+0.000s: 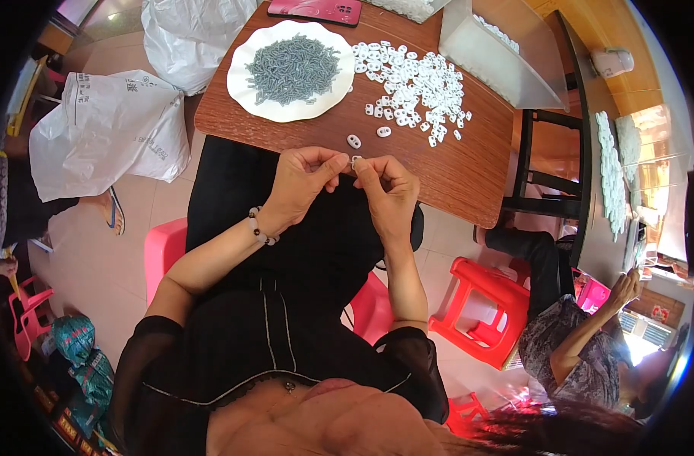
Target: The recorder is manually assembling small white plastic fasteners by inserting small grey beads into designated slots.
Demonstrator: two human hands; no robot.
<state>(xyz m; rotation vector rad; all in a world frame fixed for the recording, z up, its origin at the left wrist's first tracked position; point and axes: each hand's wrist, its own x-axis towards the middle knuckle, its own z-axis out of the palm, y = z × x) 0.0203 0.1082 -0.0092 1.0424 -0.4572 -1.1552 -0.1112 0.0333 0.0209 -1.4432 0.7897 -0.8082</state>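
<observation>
1. At the near edge of the table (pixel 468 167), R hand (pixel 389 186) has thumb + index narrow on one small white piece (pixel 356 161). L hand (pixel 310 182) is pinched close just beside it; can't tell if it grips anything (too tiny on my feed).
2. Biggest risk I see: a slip. Only fingertips hold it, so a sideways push from L could flick it out, and w/ black clothing (pixel 286 251) right under the hands, it'd probably land in the lap or on the floor.
3. Just past the fingertips, two loose beads (pixel 354 141) lie near each other; a knuckle brush could sweep them off.
4. Farther out, scalloped plate (pixel 301 112) carries grey rods (pixel 293 70) heaped up. If the bracelet (pixel 254 224) or a sleeve caught the rim, I'd expect rods mixed into the white pile (pixel 423 83) alongside.
5. Outermost: phone (pixel 316 11) at the far side, bin (pixel 506 72) to R. A long reach might nudge either.
</observation>
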